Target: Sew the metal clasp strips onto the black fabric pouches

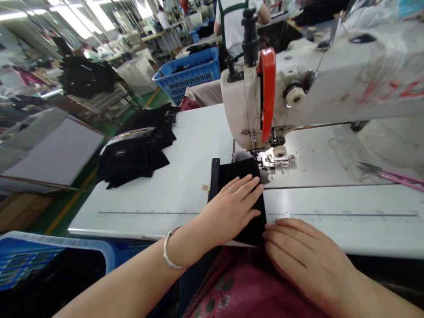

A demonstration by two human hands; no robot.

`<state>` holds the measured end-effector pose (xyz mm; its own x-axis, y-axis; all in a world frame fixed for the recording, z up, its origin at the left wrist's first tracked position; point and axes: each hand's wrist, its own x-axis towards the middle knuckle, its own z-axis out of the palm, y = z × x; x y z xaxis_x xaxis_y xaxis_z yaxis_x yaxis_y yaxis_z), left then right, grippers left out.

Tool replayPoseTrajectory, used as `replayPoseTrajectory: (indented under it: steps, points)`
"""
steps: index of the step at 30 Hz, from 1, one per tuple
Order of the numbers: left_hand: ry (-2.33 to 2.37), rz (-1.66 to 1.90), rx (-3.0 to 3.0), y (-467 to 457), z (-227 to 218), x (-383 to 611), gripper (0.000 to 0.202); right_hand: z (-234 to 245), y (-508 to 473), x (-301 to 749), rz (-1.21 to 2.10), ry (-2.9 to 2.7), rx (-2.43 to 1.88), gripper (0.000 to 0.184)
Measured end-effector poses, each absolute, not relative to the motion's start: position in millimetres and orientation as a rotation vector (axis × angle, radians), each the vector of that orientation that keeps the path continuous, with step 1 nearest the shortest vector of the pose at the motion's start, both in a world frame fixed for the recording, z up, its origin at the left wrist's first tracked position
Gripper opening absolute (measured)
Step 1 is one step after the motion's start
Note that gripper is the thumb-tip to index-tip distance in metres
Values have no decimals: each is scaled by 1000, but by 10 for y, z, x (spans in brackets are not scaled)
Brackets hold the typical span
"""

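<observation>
A black fabric piece (241, 170) lies on the white sewing table, its far edge at the presser foot of the sewing machine (258, 152). A dark strip runs down its left side, and a gold zipper pull (205, 188) sticks out there. My left hand (233, 207) rests flat on the fabric with the fingers spread. My right hand (308, 256) is at the fabric's near right edge, fingertips touching it. Its fingers lie stretched side by side; the thumb is hidden, so whether it pinches the edge cannot be told.
A stack of black fabric pieces (132, 154) sits on the table's left part. Pink-handled scissors (394, 176) lie at the right. One blue crate (109, 256) stands at lower left, another blue crate (188, 73) behind the table. A person (235, 31) is beyond the machine.
</observation>
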<state>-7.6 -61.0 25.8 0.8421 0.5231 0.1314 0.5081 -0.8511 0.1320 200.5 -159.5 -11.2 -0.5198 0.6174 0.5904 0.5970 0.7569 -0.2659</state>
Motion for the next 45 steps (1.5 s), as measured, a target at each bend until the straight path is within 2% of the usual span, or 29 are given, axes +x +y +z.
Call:
replayPoseTrajectory:
  steps: [4,9,14,16,21,28,34,45]
  points:
    - [816,251,2870,-473,76,-56,49,-80,-1549,1968,11,-2279,-926,36]
    - [789,295,2901,-481,164,-80,47,-66,-1401,1981,-23,-2329,-914,37]
    - [414,350,2877,-587,289,-181,21,-32,-1237,2009,-40,-2338,-909,44]
    - [378,391,2838,-588,287,-223,20,-22,-1177,2027,-41,-2345,-898,45]
    - [351,493,2753,-431,203,-249,24,-25,-1039,2102,38,-2419,-868,40]
    - [353,579,2767,-189,126,-216,22,-65,-832,2225,120,-2490,-842,23]
    - [307,671,2812,33,50,-187,20,-74,-605,2275,121,-2526,-820,19]
    - [302,712,2962,420,16,-117,22,15,-339,2191,-21,-2485,-922,22]
